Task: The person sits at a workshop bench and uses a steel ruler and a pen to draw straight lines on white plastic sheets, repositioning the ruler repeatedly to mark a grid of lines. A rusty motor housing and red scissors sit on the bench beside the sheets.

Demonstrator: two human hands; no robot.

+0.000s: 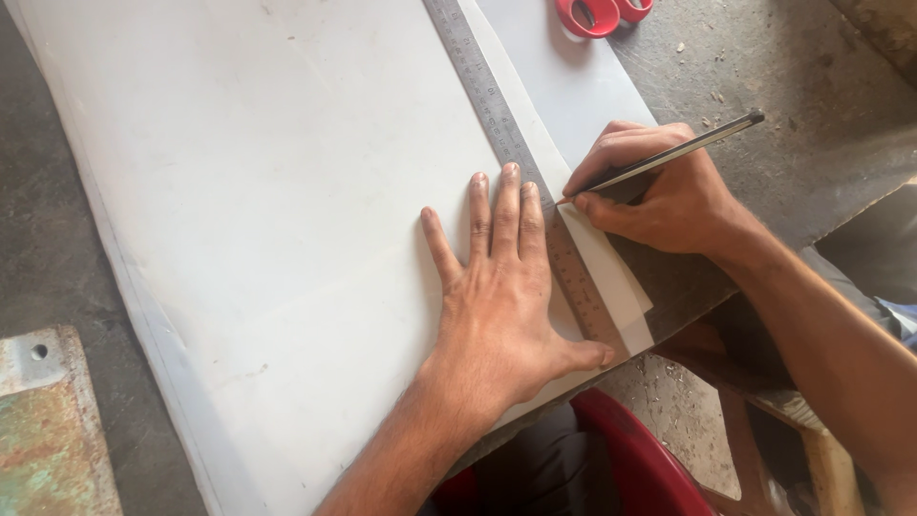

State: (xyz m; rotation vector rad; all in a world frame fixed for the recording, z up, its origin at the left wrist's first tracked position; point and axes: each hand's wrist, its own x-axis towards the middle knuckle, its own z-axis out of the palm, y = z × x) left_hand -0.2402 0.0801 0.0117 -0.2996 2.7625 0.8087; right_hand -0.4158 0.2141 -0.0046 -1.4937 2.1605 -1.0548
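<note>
- Left hand [501,306] lies flat on the big white sheet [287,210], palm down, fingers [505,205] stretched out and lightly spread.
- The fingertips and thumb press onto the steel ruler [506,134], pinning it to the sheet.
- That ruler runs on a diagonal from the top edge of the view down toward the near edge of the sheet, close to the sheet's right border.
- Right hand [659,191] sits just beside the ruler on its right, fingers pressed together and pinching a slim dark pencil [669,156].
- The pencil tip touches the sheet right at the ruler's edge, next to the left fingertips.
- The sheet covers most of the grey tabletop [793,86].
- Red-handled scissors [602,14] lie at the top, well apart from both hands.
- A rusty metal plate [48,430] sits at the lower left.
</note>
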